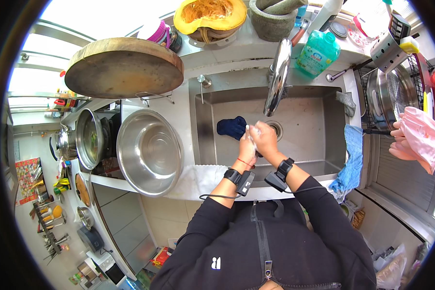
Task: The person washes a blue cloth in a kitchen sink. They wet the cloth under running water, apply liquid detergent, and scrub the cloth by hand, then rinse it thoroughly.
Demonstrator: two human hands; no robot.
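Note:
Over the stainless steel sink (304, 145), my left hand (247, 146) and my right hand (264, 137) are pressed together, with white suds on the fingers. Something dark shows just below them, by the wrists; whether either hand holds it cannot be told. A dark blue cloth (232, 127) lies on the sink floor, at the upper left of my hands. The chrome faucet (278, 78) arches above them, and no water is seen running from it. The drain (274, 130) is partly hidden behind my right hand.
Left of the sink stand a large steel basin (148, 152) and a round wooden chopping board (125, 72). A cut pumpkin (210, 18), a stone mortar (272, 21) and a green detergent bottle (317, 54) line the back ledge. A blue cloth (351, 156) hangs over the right edge.

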